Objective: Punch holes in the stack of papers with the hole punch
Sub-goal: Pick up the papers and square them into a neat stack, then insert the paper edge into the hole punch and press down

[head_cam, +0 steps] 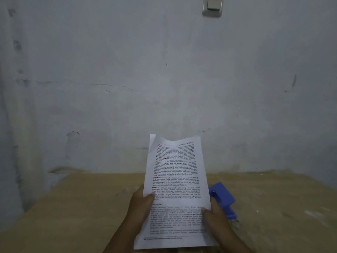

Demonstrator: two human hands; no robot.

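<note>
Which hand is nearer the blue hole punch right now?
Right. The right hand grips the papers' right edge just in front of the hole punch on the table; the left hand holds the far edge, across the sheets.

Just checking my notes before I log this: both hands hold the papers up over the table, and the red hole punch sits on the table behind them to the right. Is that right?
Not quite: the hole punch is blue, not red, as the head view shows. The rest holds: the left hand and right hand hold the papers up over the table, with the punch behind them to the right.
</note>
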